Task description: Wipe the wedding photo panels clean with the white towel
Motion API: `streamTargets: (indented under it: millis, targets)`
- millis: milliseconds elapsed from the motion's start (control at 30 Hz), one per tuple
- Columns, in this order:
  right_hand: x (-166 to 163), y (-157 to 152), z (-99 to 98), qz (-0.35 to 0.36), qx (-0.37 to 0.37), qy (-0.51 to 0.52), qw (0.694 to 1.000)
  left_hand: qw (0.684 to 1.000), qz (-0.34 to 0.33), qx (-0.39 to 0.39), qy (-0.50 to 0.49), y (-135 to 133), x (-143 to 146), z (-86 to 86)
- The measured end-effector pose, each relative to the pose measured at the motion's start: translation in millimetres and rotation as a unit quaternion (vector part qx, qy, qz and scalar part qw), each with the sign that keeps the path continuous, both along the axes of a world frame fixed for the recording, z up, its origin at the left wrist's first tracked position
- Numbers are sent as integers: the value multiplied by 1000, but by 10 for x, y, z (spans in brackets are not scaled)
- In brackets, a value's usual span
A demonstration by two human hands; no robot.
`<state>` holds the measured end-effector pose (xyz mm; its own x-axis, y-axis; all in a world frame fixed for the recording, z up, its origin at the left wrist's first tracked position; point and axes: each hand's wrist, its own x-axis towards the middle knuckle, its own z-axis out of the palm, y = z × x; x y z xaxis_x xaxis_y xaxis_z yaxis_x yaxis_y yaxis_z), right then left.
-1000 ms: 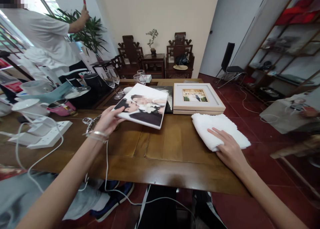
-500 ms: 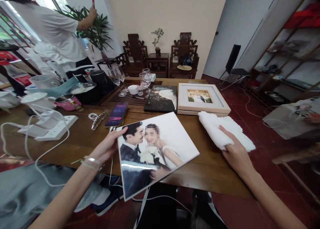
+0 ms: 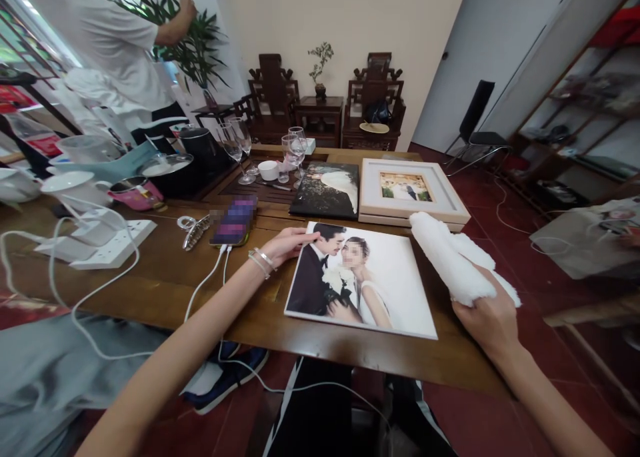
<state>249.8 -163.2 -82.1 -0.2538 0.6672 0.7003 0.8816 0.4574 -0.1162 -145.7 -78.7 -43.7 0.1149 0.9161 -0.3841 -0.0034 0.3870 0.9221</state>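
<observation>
A wedding photo panel [image 3: 365,280] with a glossy face lies face up near the front edge of the wooden table [image 3: 165,290]. My left hand [image 3: 289,245] grips its upper left edge, fingertips over the corner and the rest of the fingers partly hidden. To the right of the panel, my right hand [image 3: 489,318] clutches a folded white towel [image 3: 445,264], held apart from the panel. Just behind the panel are a dark photo panel [image 3: 323,194] showing a white dress and a light wooden picture frame [image 3: 453,212] with a small photo.
A phone [image 3: 235,220] with white cables and a hair claw [image 3: 197,232] lie left of the panel. Farther left sits a power strip [image 3: 120,244]. Wine glasses [image 3: 233,147] and a white cup [image 3: 268,170] stand behind. A person in a white shirt [image 3: 110,37] stands at the back left.
The photo panel has gone from tilted up in my left hand to flat on the table, farther right. My right hand has shifted slightly right and down with the towel.
</observation>
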Motion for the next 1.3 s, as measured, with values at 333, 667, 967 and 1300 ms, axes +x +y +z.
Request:
streamTargets:
  millis: [333, 667, 967, 1300]
  targets:
    - [-615, 158, 303, 105, 53, -48, 992, 937, 29, 229, 263, -233, 244, -205]
    - [-721, 174, 181, 126, -37, -46, 990, 827, 40, 390, 404, -310, 270, -324]
    - [-668, 153, 190, 104, 0, -24, 994, 807, -47, 427, 406, -466, 321, -274]
    - [-879, 399, 358, 128, -123, -161, 971, 805, -112, 431, 391, -464, 325, -300]
